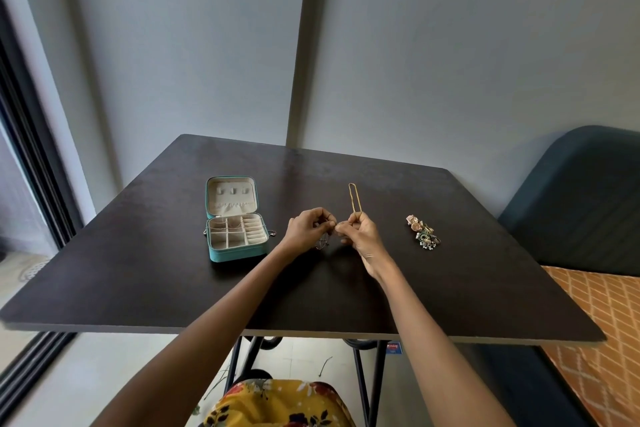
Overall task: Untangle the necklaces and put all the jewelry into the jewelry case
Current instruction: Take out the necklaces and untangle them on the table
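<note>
Item: thin dark necklace (pixel 325 240), pinched in my left hand (pixel 309 226) and my right hand (pixel 360 236), fingertips nearly meeting, its tangle dangling beneath my left fingers. Gold chain (pixel 353 198): lying straight, just beyond my right hand. Jewelry case (pixel 235 218): open, left of my grip. Earring pile (pixel 422 231): right, apart.

Soft daylight enters from the left; the wall (pixel 450 45) is evenly lit. Dim sheen on the table (pixel 311 163) near its far edge. Wide-angle bending and blur toward the left frame edge.
</note>
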Motion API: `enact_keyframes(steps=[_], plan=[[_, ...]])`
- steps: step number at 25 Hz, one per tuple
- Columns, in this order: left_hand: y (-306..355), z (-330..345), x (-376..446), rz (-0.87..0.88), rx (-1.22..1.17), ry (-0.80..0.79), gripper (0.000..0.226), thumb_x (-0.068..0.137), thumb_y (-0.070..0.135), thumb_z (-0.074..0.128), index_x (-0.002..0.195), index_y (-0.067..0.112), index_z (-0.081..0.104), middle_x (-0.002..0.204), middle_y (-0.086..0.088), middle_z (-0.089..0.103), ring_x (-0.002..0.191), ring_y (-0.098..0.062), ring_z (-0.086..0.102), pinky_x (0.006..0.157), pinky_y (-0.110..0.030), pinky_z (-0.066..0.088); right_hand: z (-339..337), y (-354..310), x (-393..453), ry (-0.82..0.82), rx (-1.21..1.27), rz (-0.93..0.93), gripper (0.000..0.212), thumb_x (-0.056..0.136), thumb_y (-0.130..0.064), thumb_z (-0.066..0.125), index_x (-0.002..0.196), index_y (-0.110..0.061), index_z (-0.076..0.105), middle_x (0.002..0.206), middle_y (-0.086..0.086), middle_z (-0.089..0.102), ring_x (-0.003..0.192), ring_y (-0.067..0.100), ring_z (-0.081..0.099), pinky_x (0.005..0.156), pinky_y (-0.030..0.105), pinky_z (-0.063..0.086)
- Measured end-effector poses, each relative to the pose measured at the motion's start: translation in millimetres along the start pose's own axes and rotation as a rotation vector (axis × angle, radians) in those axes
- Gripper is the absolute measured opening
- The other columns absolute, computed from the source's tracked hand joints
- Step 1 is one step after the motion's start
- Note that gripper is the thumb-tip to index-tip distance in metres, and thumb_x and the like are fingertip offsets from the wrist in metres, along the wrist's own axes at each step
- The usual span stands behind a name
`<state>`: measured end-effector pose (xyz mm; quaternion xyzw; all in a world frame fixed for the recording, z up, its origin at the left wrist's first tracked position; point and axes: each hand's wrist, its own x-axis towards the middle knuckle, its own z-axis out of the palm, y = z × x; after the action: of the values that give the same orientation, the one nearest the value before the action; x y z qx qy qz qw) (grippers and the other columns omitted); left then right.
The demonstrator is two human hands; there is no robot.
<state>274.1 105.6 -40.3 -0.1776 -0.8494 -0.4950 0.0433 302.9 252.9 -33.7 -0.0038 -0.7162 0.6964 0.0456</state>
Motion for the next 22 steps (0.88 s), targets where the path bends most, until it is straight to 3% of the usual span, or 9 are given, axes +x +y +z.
enact_keyframes(steps=[6,9,12,16,19,22], plan=[[-9.0,0.8,-2.0,0.014,-0.139,0.014,0.016,0.089,0.009,0.06,0.079,0.023,0.06,0.071,0.007,0.061,0.062,-0.008,0.051,0.068,-0.028,0.044,-5.3,0.2,0.6,-0.098,-0.058,-0.009,0.029,0.084,0.006,0.058,0.085,-0.018,0.041,0.073,0.0,0.059,0.067,0.004,0.059,0.06,0.019,0.044],[-9.6,1.7,-3.8,0.049,-0.209,0.075,0.008,0.087,0.01,0.063,0.085,0.017,0.064,0.081,0.004,0.062,0.07,-0.008,0.055,0.069,-0.023,0.046,-6.7,1.4,1.6,-0.085,-0.037,-0.009,0.029,0.084,0.007,0.058,0.086,-0.017,0.041,0.074,0.0,0.059,0.067,0.004,0.06,0.059,0.019,0.044],[-9.9,1.9,-5.0,0.066,-0.236,0.139,0.007,0.082,0.017,0.071,0.078,0.021,0.067,0.088,0.0,0.058,0.07,-0.007,0.052,0.072,-0.026,0.047,-6.9,2.3,1.6,-0.051,-0.021,-0.02,0.03,0.084,0.007,0.058,0.087,-0.017,0.041,0.075,0.001,0.059,0.064,0.001,0.059,0.057,0.018,0.042],[-6.2,3.3,-8.6,0.071,-0.034,0.126,0.012,0.076,0.026,0.075,0.069,0.033,0.068,0.093,0.009,0.059,0.084,-0.007,0.057,0.089,-0.034,0.038,-8.3,3.0,-1.2,-0.029,-0.039,-0.048,0.03,0.085,0.007,0.057,0.086,-0.018,0.039,0.076,0.001,0.061,0.063,0.002,0.058,0.058,0.018,0.041],[-2.9,3.6,-9.9,0.05,0.093,0.158,0.005,0.077,0.03,0.074,0.078,0.025,0.074,0.104,0.008,0.058,0.101,-0.007,0.049,0.084,-0.029,0.021,-7.7,4.8,-3.8,-0.024,-0.088,-0.086,0.031,0.085,0.006,0.058,0.085,-0.018,0.039,0.077,0.003,0.06,0.067,0.007,0.056,0.058,0.016,0.043],[-2.7,3.0,-9.9,0.06,0.213,0.159,0.008,0.078,0.034,0.072,0.082,0.027,0.074,0.11,0.009,0.056,0.107,-0.007,0.043,0.079,-0.027,0.016,-6.1,8.6,-6.0,-0.029,-0.144,-0.137,0.032,0.084,0.007,0.059,0.084,-0.018,0.039,0.077,0.006,0.058,0.067,0.007,0.056,0.064,0.016,0.046]])
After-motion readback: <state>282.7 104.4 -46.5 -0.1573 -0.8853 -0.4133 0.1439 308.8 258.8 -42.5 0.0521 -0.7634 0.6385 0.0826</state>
